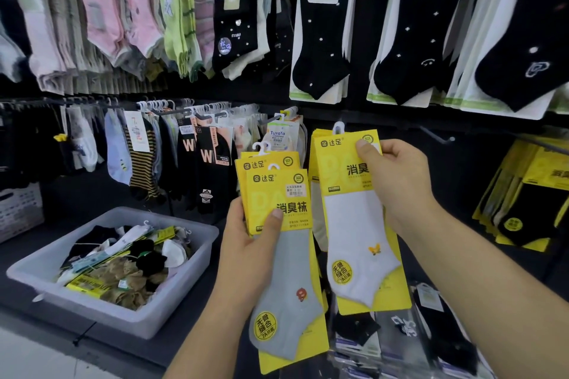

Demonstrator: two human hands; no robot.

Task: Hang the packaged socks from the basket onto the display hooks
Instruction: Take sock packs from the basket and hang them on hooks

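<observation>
My left hand [249,237] grips a small stack of yellow-carded sock packs, the front one a grey sock pack [283,271], thumb pressed on its card. My right hand [397,178] pinches the top right corner of a yellow-carded white sock pack [357,224], whose white plastic hanger [338,128] sits at the top of a row of like packs. A bare display hook [437,136] juts out just right of it. The translucent basket [197,258] stands lower left, holding several mixed sock packs.
Rows of hung socks fill the black wall: pastel pairs upper left, black socks on white cards [320,28] upper right, dark and striped pairs mid left. More yellow packs [529,194] hang at the right. Loose dark packs [400,338] lie under my right arm.
</observation>
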